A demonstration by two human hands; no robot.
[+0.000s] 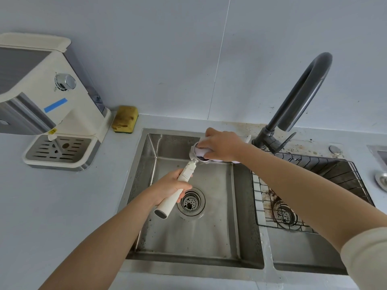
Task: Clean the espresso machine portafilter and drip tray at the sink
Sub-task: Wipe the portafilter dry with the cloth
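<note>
Portafilter [189, 169] is up over the left basin of the sink [188, 243]. The metal basket end sits close to the basin's back rim, towards the back right corner. The white handle slants down and left towards the cam, and its butt end hangs just left of the drain strainer [191, 203]. Plenty of open room in the basin under and in front of it, nothing else in there that I can see. It's tighter at the back: rim right behind the basket, and the faucet [301, 91] base is just right of the right wrist.

Grips:
- left hand [169, 185] is wrapped round the handle abt midway, fingers closed tight on it
- right hand [222, 146] is clenched on a white cloth [202, 151], pushing it down into the basket opening. Bits of cloth poke out past the hand, and it covers most of the basket, so can't tell how clean the inside is.

Further out, the right basin has a wire rack [314, 174] in it w/ brown gunk around its drain, and there are stains on the counter by the faucet. The espresso machine [41, 91] is on the counter well left of the sink, w/ the drip tray [60, 150] seated in its base. A yellow sponge [125, 119] leans on the wall between the machine and the sink's back left corner.
</note>
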